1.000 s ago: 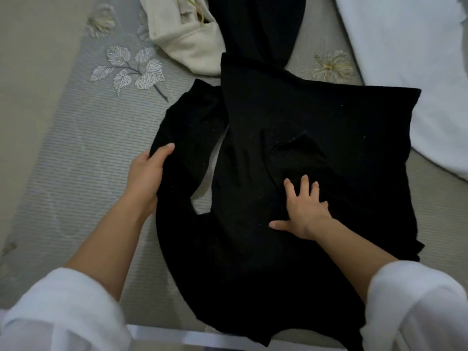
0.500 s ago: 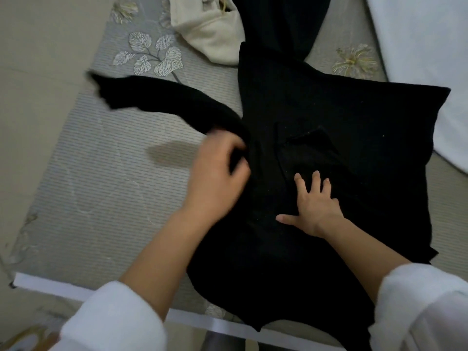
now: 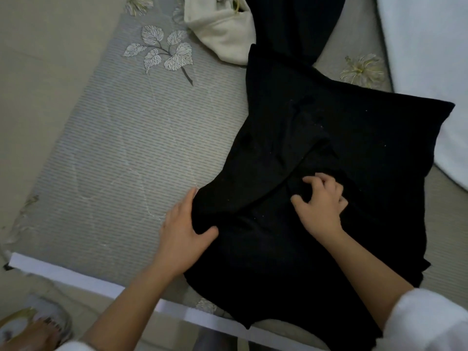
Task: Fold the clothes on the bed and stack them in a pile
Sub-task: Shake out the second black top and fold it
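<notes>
- The black garment [image 3: 354,138] lies partly folded on the bed [image 3: 126,148], filling the view from centre out to 3 and 5 o'clock, with its near hem hanging over the bed's edge at 6 o'clock
- The left hand [image 3: 182,229] sits at the garment's 8 o'clock edge: its fingers lie straight along the fold and its thumb hooks over the top, so the cloth is held in the crook between them
- The right hand [image 3: 321,201] is on the middle of the garment with its fingers curled, and its tips pinch up a small gather of fabric
- Judging by the soft creases, the cloth is light, limp and matte; it should drape rather than hold a line and should not slip much on the textured sheet
- It would be best held at folded edges and corners rather than mid-panel, since a mid-panel pinch only bunches it
- Open sheet runs from 9 to 11 o'clock of the garment, which looks like the best room for sweeping a fold or starting the pile
- It is crowded elsewhere: a cream garment [image 3: 222,29] touches it at 11 o'clock, another dark piece [image 3: 291,19] overlaps at 12, and a white cloth [image 3: 430,59] sits just beside it at 2 to 3 o'clock
- The bed's white rim [image 3: 71,277] runs from 8 to 6 o'clock, and anything pulled that way could slide off
</notes>
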The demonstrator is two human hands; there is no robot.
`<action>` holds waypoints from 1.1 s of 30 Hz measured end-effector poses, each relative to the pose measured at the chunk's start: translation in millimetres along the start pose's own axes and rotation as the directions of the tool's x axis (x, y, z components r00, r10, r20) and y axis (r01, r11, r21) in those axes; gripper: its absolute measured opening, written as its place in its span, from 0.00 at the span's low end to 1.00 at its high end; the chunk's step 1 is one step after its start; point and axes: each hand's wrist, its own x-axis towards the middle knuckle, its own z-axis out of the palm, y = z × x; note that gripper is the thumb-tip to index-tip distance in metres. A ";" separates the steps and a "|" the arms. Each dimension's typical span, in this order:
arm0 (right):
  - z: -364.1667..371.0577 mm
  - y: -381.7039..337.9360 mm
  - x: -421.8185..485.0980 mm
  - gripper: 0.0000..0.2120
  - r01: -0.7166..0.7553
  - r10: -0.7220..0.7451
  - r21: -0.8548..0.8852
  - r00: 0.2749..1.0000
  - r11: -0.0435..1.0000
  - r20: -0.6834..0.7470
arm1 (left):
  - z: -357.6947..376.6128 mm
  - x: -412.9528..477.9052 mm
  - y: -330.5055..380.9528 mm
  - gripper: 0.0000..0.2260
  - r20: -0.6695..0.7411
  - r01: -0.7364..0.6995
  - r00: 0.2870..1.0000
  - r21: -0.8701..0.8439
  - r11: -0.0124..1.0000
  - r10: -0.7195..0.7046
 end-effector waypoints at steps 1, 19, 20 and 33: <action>-2.5 -7.1 4.4 0.20 0.033 -0.030 0.036 0.995 0.999 -0.097 | -2.4 2.7 -1.2 0.41 0.011 0.003 1.000 -0.062 0.998 -0.002; -8.1 -119.7 90.0 0.17 -0.404 0.334 0.541 0.915 0.738 0.228 | 20.8 -40.6 14.1 0.44 0.193 -0.240 0.968 0.529 0.814 0.160; -20.7 -122.4 90.1 0.17 -0.456 0.356 0.714 0.885 0.531 0.301 | 18.8 -40.8 16.9 0.46 0.190 -0.205 0.975 0.543 0.814 0.119; -104.7 21.5 58.8 0.16 -0.401 0.347 0.913 0.849 -0.070 0.399 | 64.9 -63.1 38.3 0.43 0.438 -0.392 0.890 0.598 0.699 0.125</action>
